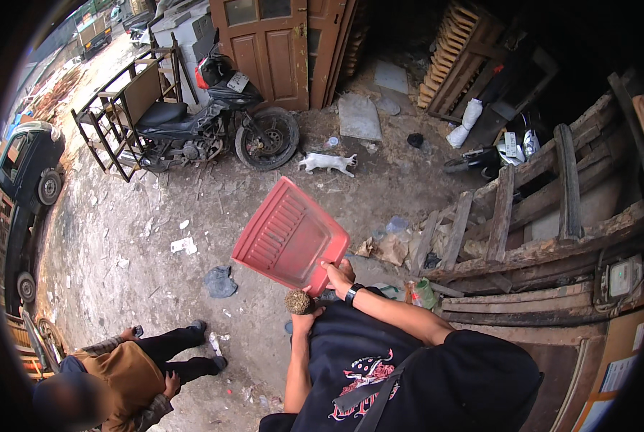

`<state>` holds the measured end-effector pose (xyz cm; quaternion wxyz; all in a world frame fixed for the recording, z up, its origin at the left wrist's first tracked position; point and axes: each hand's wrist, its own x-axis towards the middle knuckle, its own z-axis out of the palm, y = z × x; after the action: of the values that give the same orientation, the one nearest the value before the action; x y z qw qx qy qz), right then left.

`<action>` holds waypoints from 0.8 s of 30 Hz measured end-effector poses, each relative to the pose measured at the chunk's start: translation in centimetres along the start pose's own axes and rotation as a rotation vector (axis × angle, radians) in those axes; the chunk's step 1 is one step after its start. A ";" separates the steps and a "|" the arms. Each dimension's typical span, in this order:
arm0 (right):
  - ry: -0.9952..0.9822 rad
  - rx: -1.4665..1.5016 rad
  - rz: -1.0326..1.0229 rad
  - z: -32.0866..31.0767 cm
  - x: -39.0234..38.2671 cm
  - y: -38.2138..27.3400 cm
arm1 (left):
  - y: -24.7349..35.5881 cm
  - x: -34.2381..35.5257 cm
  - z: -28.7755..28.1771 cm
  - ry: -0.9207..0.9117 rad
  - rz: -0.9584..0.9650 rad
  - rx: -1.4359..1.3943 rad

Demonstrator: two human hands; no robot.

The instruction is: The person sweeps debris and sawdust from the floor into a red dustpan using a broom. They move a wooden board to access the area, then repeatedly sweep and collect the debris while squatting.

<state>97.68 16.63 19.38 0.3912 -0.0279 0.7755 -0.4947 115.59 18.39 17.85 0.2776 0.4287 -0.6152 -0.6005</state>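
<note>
A red plastic dustpan [286,234] is held out in front of me, tilted, with its wide edge toward the far left. My right hand [338,276] is closed around its narrow handle end, thumb on top; a dark band circles that wrist. Just left of it, my left hand [304,321] grips a bundle of thin brown sticks [299,301], seen end-on as a round, bristly top. The rest of the bundle is hidden. No loose litter shows inside the pan.
A white cat [328,163] is on the dirty ground near a parked motorcycle [192,122]. Another person [131,367] stands at lower left. Wooden framing [538,209] lines the right side. A grey plastic bag [220,282] and scraps of white litter [184,245] lie about.
</note>
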 end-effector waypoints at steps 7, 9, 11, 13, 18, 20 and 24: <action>0.250 -0.259 -0.138 -0.9 -1.3 -1.3 | 5.3 -0.4 -1.7 0.017 -0.239 -0.408; 0.346 -0.295 -0.103 -2.7 2.6 -0.5 | 4.5 0.1 -1.6 0.006 -0.105 -0.349; 0.133 -0.036 0.104 -3.3 2.5 -5.5 | 0.8 0.0 -2.7 0.039 0.023 -0.226; 0.088 0.305 0.287 -8.5 10.7 -7.6 | 0.2 1.1 -1.3 -0.042 0.120 -0.163; 0.433 0.439 0.107 -13.7 15.2 -13.9 | 2.8 -0.1 -2.6 -0.266 0.001 -0.082; 0.587 0.113 0.049 -12.8 14.0 -14.1 | 0.4 0.5 -2.5 -0.283 0.192 0.004; 0.867 -0.372 -0.342 -6.0 6.2 -11.5 | -0.6 0.8 -2.5 -0.279 0.228 0.030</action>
<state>85.63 12.54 26.09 -0.0657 -0.0158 0.9261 -0.3711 117.43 16.49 17.42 0.2494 0.2726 -0.7014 -0.6095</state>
